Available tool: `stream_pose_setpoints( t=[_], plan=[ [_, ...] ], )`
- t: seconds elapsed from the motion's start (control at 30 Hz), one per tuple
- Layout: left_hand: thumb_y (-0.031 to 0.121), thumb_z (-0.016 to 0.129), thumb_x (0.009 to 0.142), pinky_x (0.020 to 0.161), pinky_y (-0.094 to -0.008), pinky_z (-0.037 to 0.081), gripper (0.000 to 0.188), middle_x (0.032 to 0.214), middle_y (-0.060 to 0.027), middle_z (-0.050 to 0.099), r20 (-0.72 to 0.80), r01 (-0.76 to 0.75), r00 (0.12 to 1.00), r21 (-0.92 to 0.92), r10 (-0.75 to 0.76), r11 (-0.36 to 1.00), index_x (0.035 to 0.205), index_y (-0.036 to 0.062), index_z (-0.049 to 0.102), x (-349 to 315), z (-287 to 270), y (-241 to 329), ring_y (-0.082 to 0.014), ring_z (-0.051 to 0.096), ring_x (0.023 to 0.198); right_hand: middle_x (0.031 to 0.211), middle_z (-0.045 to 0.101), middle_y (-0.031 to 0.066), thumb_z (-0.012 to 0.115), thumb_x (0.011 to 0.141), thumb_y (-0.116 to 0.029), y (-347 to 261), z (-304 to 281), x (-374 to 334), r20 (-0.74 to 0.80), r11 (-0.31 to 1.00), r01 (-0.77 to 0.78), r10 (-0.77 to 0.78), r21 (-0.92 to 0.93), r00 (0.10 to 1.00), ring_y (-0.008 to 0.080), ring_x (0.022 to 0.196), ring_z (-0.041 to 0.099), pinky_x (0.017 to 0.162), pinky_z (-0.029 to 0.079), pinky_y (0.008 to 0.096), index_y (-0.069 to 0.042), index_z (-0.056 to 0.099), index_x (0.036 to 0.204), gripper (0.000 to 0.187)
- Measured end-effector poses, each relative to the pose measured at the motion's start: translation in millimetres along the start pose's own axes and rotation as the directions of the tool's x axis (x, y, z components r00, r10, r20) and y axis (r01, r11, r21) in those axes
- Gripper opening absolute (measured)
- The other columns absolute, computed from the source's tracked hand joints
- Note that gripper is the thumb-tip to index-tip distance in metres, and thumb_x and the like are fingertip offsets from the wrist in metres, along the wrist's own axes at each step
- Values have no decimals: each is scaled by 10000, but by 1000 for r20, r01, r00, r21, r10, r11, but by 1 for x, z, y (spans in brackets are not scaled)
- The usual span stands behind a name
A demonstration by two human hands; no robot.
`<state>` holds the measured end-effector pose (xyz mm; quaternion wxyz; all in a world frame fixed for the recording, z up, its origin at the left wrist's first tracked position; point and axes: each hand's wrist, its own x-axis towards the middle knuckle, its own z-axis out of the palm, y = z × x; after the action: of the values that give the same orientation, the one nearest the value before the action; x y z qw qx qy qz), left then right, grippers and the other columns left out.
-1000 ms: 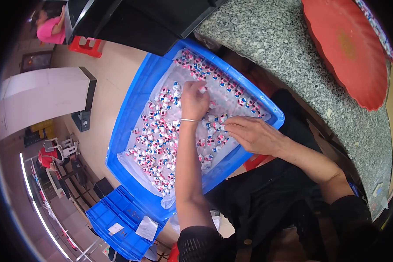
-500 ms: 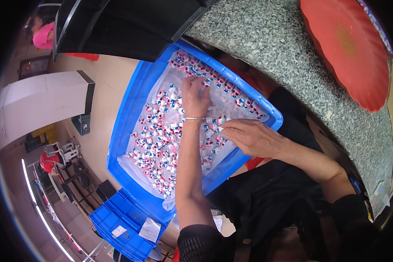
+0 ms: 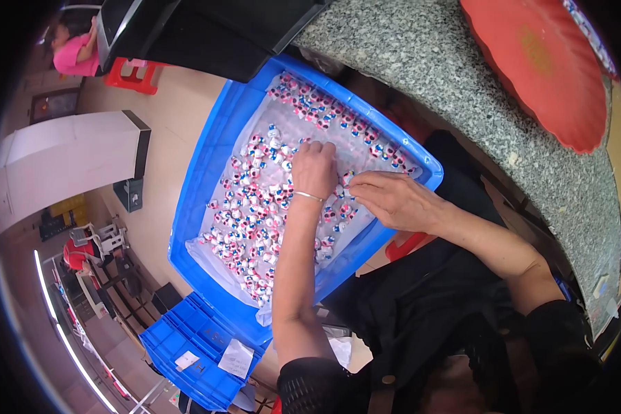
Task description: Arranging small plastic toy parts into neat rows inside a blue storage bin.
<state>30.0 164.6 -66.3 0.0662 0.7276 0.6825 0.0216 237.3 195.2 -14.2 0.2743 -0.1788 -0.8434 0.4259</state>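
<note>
A blue plastic tub (image 3: 199, 181), lined with thin white plastic sheeting (image 3: 366, 162), holds many small figurines (image 3: 252, 207) in white, pink, blue and dark red. Some figurines (image 3: 324, 110) stand in rows along the far right side; the others lie in a loose heap toward the left and near part. Over the middle of the tub, my left hand (image 3: 315, 169) is closed with its fingers curled down, hiding whatever is in them. My right hand (image 3: 400, 200) reaches over the near right rim, thumb and fingers pinched together beside a figurine; what they hold is too small to make out.
A speckled grey stone counter (image 3: 421, 62) on the right bears a red scalloped tray (image 3: 531, 69). A black bin (image 3: 193, 34) borders the tub's far end. Blue crates (image 3: 200, 352) stand near left. Far left are a red stool (image 3: 134, 76) and a person in pink (image 3: 76, 55).
My left hand has drawn back from the far rows to the tub's middle, its fingers now curled closer. My right hand has shifted slightly up, still pinched. The view has moved a little.
</note>
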Motion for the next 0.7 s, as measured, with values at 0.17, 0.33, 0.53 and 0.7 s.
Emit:
stream_pose_setpoints(
  t=[0.17, 0.33, 0.53, 0.7],
  plan=[
    [-6, 615, 763, 666, -364, 515, 222, 950, -140, 572, -69, 133, 951, -787, -301, 602, 977, 51, 625, -2, 0, 2, -284, 615, 815, 1009, 581, 161, 583, 810, -5, 1, -1, -2, -7, 999, 21, -21, 42, 1000, 351, 871, 624, 755, 517, 420, 27, 578, 980, 173],
    [-13, 676, 739, 750, -339, 513, 267, 973, -126, 598, -21, 204, 910, -847, -414, 491, 993, 52, 624, 7, 20, -4, -251, 611, 850, 958, 563, 148, 588, 812, -6, 5, 0, -2, 11, 999, 15, -15, 52, 1000, 341, 838, 621, 740, 515, 415, 18, 565, 976, 168],
    [13, 692, 713, 900, -396, 437, 264, 1038, -106, 631, -430, -48, 877, -523, -215, 851, 961, 68, 625, 27, 33, 1, -313, 567, 973, 1041, 618, 138, 645, 827, -35, 0, -2, -1, 24, 998, -30, 28, 52, 999, 298, 907, 648, 786, 541, 370, 24, 618, 983, 169],
    [19, 712, 698, 931, -388, 408, 279, 1018, -81, 618, -459, -12, 860, -456, -223, 890, 957, 76, 629, 25, 23, 6, -301, 534, 1031, 1045, 622, 139, 654, 820, -35, 1, -1, -1, 21, 999, -22, 22, 42, 1000, 298, 909, 650, 783, 544, 369, 21, 624, 988, 179]
  ],
)
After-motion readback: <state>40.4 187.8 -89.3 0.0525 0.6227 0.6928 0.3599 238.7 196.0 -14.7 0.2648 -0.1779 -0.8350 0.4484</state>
